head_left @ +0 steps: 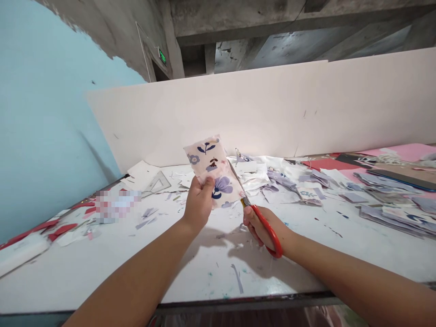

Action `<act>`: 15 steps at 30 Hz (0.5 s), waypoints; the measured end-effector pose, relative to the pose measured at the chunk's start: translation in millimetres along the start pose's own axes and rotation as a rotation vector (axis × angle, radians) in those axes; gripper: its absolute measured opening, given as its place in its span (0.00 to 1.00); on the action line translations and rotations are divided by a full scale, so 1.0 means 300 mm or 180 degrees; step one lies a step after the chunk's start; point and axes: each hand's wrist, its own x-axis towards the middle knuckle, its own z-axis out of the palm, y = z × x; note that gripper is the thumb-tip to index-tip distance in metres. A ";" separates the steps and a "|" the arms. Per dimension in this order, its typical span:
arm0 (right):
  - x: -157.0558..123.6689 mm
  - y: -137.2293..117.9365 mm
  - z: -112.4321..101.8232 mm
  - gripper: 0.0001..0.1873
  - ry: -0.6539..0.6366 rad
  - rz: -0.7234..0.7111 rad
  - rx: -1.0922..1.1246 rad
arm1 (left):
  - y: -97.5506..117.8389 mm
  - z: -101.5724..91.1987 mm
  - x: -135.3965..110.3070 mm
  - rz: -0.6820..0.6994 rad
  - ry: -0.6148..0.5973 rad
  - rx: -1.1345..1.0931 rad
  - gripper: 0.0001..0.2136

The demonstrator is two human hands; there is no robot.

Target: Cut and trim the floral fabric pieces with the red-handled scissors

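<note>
My left hand [198, 203] is closed on a small piece of pale floral fabric [213, 170] printed with blue and purple flowers, holding it upright above the white table [102, 268]. My right hand [260, 225] grips red-handled scissors [262, 222]. Their blades run up along the fabric's right edge. Both hands hover over the middle of the table.
Scraps of cut fabric and paper [289, 181] litter the table's far side. Stacks of cut pieces [391, 204] lie at the right, with pink and red sheets [402, 152] behind. A clear set square [156, 184] rests at the back left. A white board [272, 109] walls off the back.
</note>
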 end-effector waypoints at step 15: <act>-0.001 0.013 -0.002 0.27 -0.0009 -0.0492 -0.0057 | 0.017 0.012 -0.004 -0.0128 -0.0285 -0.0434 0.18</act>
